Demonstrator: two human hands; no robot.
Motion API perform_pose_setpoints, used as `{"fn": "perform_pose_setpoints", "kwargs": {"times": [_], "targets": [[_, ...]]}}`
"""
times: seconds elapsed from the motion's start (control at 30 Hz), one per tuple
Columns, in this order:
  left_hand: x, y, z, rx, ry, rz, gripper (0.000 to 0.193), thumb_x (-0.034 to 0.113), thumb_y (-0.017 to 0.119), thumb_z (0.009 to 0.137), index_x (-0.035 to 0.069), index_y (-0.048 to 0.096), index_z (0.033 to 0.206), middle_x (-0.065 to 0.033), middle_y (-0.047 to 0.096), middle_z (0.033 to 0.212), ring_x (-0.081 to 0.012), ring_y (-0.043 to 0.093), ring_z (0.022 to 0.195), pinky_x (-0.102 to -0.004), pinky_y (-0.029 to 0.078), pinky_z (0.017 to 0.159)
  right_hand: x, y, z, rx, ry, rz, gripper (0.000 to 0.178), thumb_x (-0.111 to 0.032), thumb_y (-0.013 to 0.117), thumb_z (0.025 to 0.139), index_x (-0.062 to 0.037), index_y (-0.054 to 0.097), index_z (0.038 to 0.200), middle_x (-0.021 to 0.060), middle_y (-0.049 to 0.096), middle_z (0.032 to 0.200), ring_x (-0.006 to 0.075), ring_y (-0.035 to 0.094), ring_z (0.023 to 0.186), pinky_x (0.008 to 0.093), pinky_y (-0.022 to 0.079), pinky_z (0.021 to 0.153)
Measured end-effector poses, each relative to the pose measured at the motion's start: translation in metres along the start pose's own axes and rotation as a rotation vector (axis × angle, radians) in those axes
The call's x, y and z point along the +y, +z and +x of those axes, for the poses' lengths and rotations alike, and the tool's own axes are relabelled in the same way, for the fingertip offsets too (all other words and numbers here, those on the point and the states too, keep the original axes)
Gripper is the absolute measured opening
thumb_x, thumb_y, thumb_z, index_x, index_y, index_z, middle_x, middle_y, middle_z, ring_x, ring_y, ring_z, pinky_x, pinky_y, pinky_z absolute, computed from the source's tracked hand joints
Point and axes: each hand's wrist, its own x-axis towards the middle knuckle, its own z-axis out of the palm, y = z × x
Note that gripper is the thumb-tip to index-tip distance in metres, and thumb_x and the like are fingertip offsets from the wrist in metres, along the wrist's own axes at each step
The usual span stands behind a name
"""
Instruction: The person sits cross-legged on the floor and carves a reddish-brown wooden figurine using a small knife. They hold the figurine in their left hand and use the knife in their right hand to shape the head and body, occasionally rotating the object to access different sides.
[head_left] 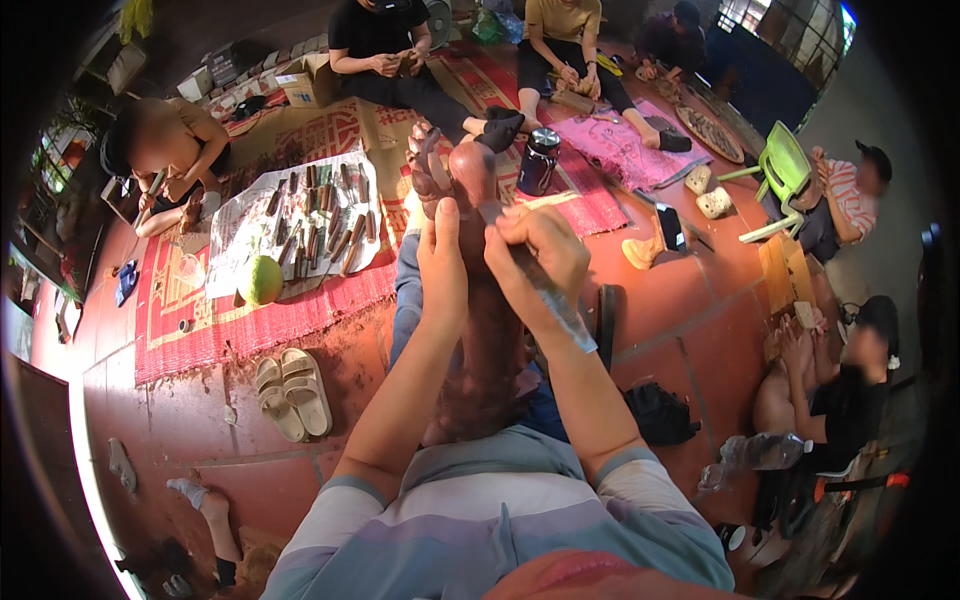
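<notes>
A tall reddish-brown carved figure [472,178], which looks like wood, stands between my legs with its rounded top pointing away from me. My left hand [444,262] is wrapped round its upper left side, thumb lying along the surface. My right hand [540,250] is closed on a thin grey strip [566,316], whose short end meets the figure's right side just below the rounded top. The strip's other end runs back along my right wrist. Whether it is metal or abrasive sheet I cannot tell. My hands and forearms hide part of the figure's middle.
Several dark-handled tools [325,205] lie on paper over a red mat [180,340], by a green round fruit [262,280]. Sandals [292,394] lie left. A dark flask [539,160] stands ahead; a green chair [785,165] is at right. Several people sit around.
</notes>
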Motion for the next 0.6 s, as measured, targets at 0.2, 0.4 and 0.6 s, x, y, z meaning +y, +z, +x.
{"fn": "perform_pose_setpoints", "kwargs": {"times": [0.2,0.4,0.6], "targets": [[-0.007,-0.004,0.000,-0.004,-0.027,-0.022,0.043,0.037,0.048,0.097,0.003,0.050,0.123,-0.0044,0.056,0.112,-0.0118,0.054,0.101,-0.0254,0.042,0.089,0.003,0.006,-0.014,0.037,-0.068,-0.027,0.015,0.002,0.072,0.068,-0.0008,0.058,0.071,0.0139,0.064,0.077,0.0274,0.067,0.083,0.0338,0.053,0.076],[-0.001,0.004,-0.002,0.014,-0.004,0.009,0.041,0.039,0.045,0.098,0.003,0.052,0.116,-0.0043,0.057,0.105,-0.0107,0.054,0.094,-0.0250,0.044,0.081,0.008,0.011,0.021,0.110,-0.139,-0.030,0.015,0.005,0.072,0.067,0.0006,0.058,0.072,0.0115,0.063,0.077,0.0259,0.065,0.078,0.0327,0.053,0.074],[-0.006,0.007,0.000,0.052,-0.027,-0.015,0.041,0.041,0.041,0.099,0.004,0.056,0.101,-0.0038,0.060,0.089,-0.0105,0.059,0.080,-0.0240,0.049,0.070,0.003,0.004,-0.008,-0.041,-0.002,-0.050,0.017,0.005,0.072,0.065,-0.0010,0.057,0.071,0.0129,0.061,0.077,0.0287,0.065,0.079,0.0344,0.054,0.074]]}}
